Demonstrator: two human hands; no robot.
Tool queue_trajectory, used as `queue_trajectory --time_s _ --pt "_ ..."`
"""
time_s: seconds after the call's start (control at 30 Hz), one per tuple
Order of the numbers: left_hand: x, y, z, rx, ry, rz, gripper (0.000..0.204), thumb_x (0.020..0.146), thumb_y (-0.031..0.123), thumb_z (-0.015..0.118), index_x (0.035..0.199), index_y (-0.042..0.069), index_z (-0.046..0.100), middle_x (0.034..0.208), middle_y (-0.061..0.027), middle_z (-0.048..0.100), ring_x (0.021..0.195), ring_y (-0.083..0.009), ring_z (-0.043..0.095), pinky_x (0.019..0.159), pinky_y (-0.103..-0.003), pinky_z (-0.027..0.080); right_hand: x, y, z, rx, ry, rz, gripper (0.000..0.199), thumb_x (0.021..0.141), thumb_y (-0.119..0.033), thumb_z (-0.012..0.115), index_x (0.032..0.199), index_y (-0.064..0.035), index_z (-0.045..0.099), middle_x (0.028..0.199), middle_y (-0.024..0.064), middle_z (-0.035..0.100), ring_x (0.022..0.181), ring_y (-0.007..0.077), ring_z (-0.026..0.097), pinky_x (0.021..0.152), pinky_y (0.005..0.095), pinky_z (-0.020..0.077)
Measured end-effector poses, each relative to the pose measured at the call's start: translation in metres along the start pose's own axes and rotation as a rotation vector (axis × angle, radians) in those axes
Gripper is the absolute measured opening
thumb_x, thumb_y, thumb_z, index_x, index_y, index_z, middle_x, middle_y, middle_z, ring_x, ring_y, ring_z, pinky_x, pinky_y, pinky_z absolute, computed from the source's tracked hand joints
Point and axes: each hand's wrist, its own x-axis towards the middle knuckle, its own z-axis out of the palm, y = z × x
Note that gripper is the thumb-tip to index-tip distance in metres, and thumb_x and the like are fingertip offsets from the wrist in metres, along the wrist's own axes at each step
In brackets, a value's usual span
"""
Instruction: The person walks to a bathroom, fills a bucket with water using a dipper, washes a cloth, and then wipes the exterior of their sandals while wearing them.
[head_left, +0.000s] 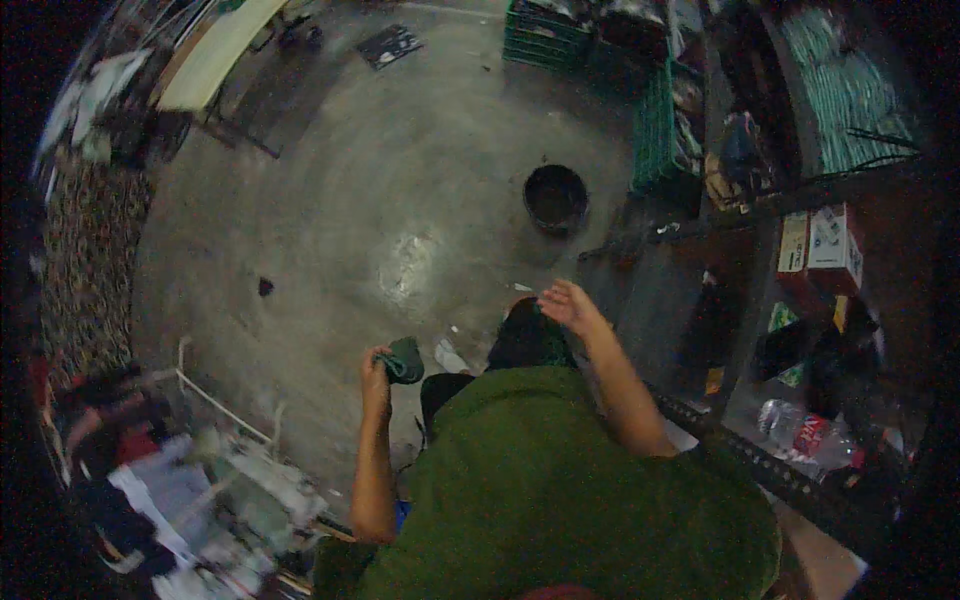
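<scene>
Green cloth wad clenched in the person's left hand, well short of the black bucket on the concrete floor; right hand nearer the bucket, fingers loosely curled, grasping nothing that shows.

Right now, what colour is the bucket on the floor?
Black; the bucket shows best in the head view.

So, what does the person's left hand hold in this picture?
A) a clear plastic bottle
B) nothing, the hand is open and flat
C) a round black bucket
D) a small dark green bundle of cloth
D: the left hand is closed around a small dark green cloth bundle, while the black bucket stands apart on the concrete floor and the plastic bottle lies on the shelf at the right.
</scene>
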Motion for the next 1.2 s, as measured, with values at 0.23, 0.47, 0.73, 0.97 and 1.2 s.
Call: queue_trajectory --time_s 0.23,0.47,0.73,0.97,1.2 --pt "0.178 0.047 0.104 0.387 -0.244 -0.054 0.022 0.087 0.020 0.037 0.090 0.005 0.054 0.082 -0.0040 0.053 0.073 -0.0138 0.050 0.066 -0.027 0.040 0.145 -0.048 -0.084 0.234 0.311 -0.043 0.059 0.077 -0.037 0.062 0.118 -0.0037 0.034 0.109 0.0149 0.048 0.097 0.0300 0.054 0.084 0.0404 0.0463" --pt "0.306 0.005 0.220 0.622 -0.305 -0.327 0.023 0.086 0.019 0.040 0.091 0.002 0.055 0.082 -0.0065 0.055 0.068 -0.0153 0.049 0.063 -0.028 0.039 0.379 -0.019 -0.189 0.280 0.458 0.163 0.085 0.067 -0.048 0.068 0.134 -0.0202 0.024 0.115 0.0123 0.045 0.095 0.0251 0.052 0.083 0.0393 0.0429" --pt "0.390 -0.023 0.255 0.872 -0.484 -0.518 0.023 0.083 0.015 0.042 0.097 0.002 0.054 0.078 -0.0088 0.056 0.068 -0.0161 0.053 0.065 -0.028 0.043 0.514 0.017 -0.186 0.772 0.494 -0.049 0.046 0.072 -0.031 0.066 0.110 -0.0088 0.051 0.110 0.0103 0.051 0.099 0.0242 0.049 0.087 0.0390 0.0393" --pt "0.432 -0.017 0.294 0.993 -0.508 -0.469 0.032 0.085 0.025 0.046 0.102 0.000 0.055 0.078 -0.0091 0.059 0.072 -0.0178 0.056 0.066 -0.029 0.044 0.536 0.052 -0.252 -0.130 0.639 -0.408 0.037 0.073 -0.018 0.061 0.106 -0.0037 0.053 0.099 0.0078 0.053 0.097 0.0210 0.048 0.082 0.0400 0.0401" --pt "0.387 0.037 0.159 1.352 -0.347 -0.336 0.040 0.085 0.028 0.047 0.112 0.000 0.052 0.082 -0.0148 0.060 0.077 -0.0240 0.058 0.067 -0.036 0.044 0.455 -0.111 -0.134 0.164 0.656 0.155 0.036 0.072 -0.024 0.060 0.100 -0.0016 0.055 0.104 0.0081 0.052 0.095 0.0237 0.048 0.075 0.0394 0.0416"
